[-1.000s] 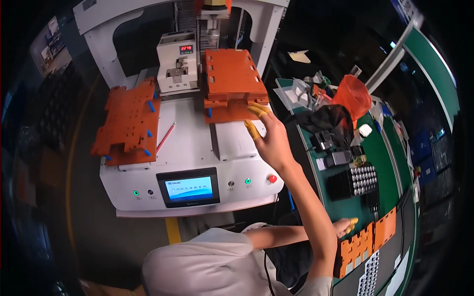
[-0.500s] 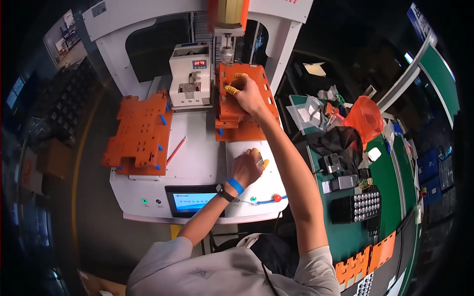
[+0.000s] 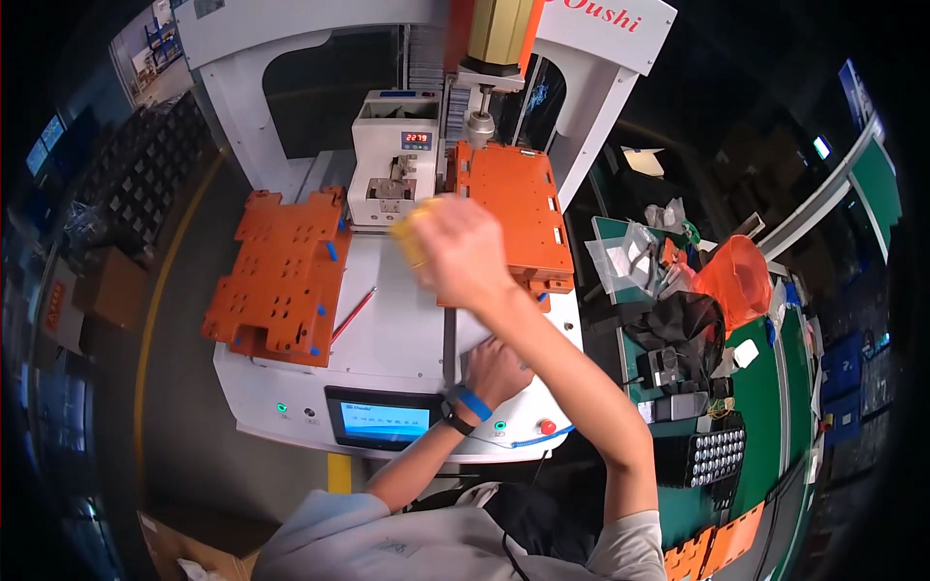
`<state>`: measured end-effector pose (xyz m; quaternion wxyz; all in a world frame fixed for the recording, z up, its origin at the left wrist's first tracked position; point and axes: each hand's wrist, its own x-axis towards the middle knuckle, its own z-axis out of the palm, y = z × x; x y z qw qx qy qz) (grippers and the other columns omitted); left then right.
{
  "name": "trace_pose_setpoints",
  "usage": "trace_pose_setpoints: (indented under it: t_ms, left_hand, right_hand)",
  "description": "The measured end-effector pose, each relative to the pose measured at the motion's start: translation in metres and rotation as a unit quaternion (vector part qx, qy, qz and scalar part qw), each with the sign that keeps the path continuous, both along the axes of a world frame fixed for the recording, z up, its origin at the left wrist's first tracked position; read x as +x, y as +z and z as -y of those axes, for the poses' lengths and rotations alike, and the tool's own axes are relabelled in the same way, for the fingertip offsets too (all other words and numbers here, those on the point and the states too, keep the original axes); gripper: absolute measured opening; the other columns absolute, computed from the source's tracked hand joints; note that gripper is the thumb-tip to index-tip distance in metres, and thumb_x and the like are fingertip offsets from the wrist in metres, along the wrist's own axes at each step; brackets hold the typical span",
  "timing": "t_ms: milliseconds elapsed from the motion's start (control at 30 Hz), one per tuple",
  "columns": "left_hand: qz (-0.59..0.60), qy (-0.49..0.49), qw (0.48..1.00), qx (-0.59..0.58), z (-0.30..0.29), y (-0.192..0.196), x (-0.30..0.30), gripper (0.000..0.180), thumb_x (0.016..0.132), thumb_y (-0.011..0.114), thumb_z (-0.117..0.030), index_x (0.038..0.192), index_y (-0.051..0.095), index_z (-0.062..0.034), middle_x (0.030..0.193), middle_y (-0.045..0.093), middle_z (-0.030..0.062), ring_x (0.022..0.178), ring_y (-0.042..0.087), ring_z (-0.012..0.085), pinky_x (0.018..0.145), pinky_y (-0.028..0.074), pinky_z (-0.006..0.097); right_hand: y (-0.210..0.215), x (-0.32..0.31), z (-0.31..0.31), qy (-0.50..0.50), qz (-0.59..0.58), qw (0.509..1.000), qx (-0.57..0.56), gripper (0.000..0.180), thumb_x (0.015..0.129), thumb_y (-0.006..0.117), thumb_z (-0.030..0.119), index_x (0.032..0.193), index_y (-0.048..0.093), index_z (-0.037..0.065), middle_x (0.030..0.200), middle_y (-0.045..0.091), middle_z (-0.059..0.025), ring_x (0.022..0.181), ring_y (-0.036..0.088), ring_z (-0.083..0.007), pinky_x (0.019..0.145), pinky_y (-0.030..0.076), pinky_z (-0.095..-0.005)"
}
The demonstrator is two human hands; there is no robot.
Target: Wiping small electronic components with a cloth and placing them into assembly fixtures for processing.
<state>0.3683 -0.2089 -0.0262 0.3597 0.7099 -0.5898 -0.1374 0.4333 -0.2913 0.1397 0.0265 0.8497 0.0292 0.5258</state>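
Note:
My right hand point(image 3: 453, 254) is raised and blurred over the white machine deck point(image 3: 402, 334), between the two orange fixture plates. It has yellow covers on its fingertips, and I cannot tell whether it holds anything. The left orange plate point(image 3: 286, 276) lies on the deck's left side. The right orange plate point(image 3: 513, 198) sits under the machine's vertical head point(image 3: 480, 121). My left hand point(image 3: 496, 368), with a blue band and a dark watch at the wrist, rests on the deck's front right part. Its fingers are partly hidden under my right forearm.
A white unit with a red display point(image 3: 397, 160) stands behind the deck. A blue touch screen point(image 3: 385, 418) and a red button point(image 3: 548, 426) are on the front panel. A thin red rod point(image 3: 354, 315) lies on the deck. An orange bag point(image 3: 736, 276) and black tray point(image 3: 712, 455) are on the green bench.
My right hand has left the right orange plate and swung left toward the deck's middle. My left hand, which came up onto the deck a second ago, stays there.

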Motion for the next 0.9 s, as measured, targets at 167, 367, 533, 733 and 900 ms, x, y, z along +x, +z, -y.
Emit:
trace_pose_setpoints:
  t_ms: [167, 367, 533, 733, 900]
  left_hand:
    - [-0.522, 0.001, 0.824, -0.218, 0.010, -0.067, -0.015, 0.044, 0.077, 0.077, -0.036, 0.110, 0.068, -0.0075, 0.108, 0.069, 0.0179, 0.099, 0.065, 0.0384, 0.080, 0.052, 0.050]
    - [-0.107, -0.008, 0.984, -0.142, -0.004, -0.013, 0.017, 0.041, 0.076, 0.079, -0.028, 0.107, 0.064, -0.0053, 0.104, 0.068, 0.0164, 0.094, 0.066, 0.0336, 0.077, 0.051, 0.045]
    - [-0.079, 0.040, 0.994, -0.066, 0.004, 0.005, 0.010, 0.036, 0.071, 0.073, -0.020, 0.099, 0.059, -0.0024, 0.089, 0.067, 0.0184, 0.082, 0.066, 0.0398, 0.074, 0.055, 0.047]
    - [-0.124, 0.037, 0.987, -0.095, 0.003, 0.001, 0.008, 0.030, 0.071, 0.072, -0.017, 0.092, 0.058, -0.0018, 0.082, 0.065, 0.0183, 0.077, 0.066, 0.0389, 0.070, 0.055, 0.046]
    - [-0.077, 0.057, 0.983, -0.156, 0.000, 0.002, 0.008, 0.027, 0.071, 0.073, -0.014, 0.090, 0.058, -0.0028, 0.080, 0.065, 0.0180, 0.074, 0.065, 0.0386, 0.067, 0.055, 0.048]
  right_hand:
    - [0.067, 0.083, -0.011, -0.149, -0.109, 0.972, 0.146, 0.007, 0.082, 0.065, 0.010, 0.085, 0.060, 0.006, 0.078, 0.067, -0.0122, 0.071, 0.068, -0.0280, 0.059, 0.053, -0.0343]
    - [-0.001, 0.020, -0.022, -0.126, -0.105, 0.968, 0.190, 0.030, 0.085, 0.069, 0.030, 0.066, 0.064, 0.006, 0.064, 0.062, -0.0127, 0.059, 0.064, -0.0328, 0.062, 0.052, -0.0442]
    - [-0.026, -0.009, 0.056, -0.315, -0.138, 0.892, 0.292, 0.039, 0.086, 0.072, 0.034, 0.088, 0.059, -0.003, 0.086, 0.066, -0.0210, 0.083, 0.065, -0.0377, 0.073, 0.052, -0.0457]
    - [-0.008, 0.025, 0.073, -0.382, -0.256, 0.817, 0.349, 0.046, 0.075, 0.076, 0.046, 0.081, 0.073, 0.001, 0.080, 0.072, -0.0187, 0.079, 0.071, -0.0377, 0.071, 0.055, -0.0434]
    - [-0.016, 0.018, 0.072, -0.369, -0.263, 0.827, 0.333, 0.043, 0.078, 0.072, 0.042, 0.093, 0.071, 0.002, 0.093, 0.072, -0.0204, 0.091, 0.071, -0.0361, 0.081, 0.057, -0.0430]
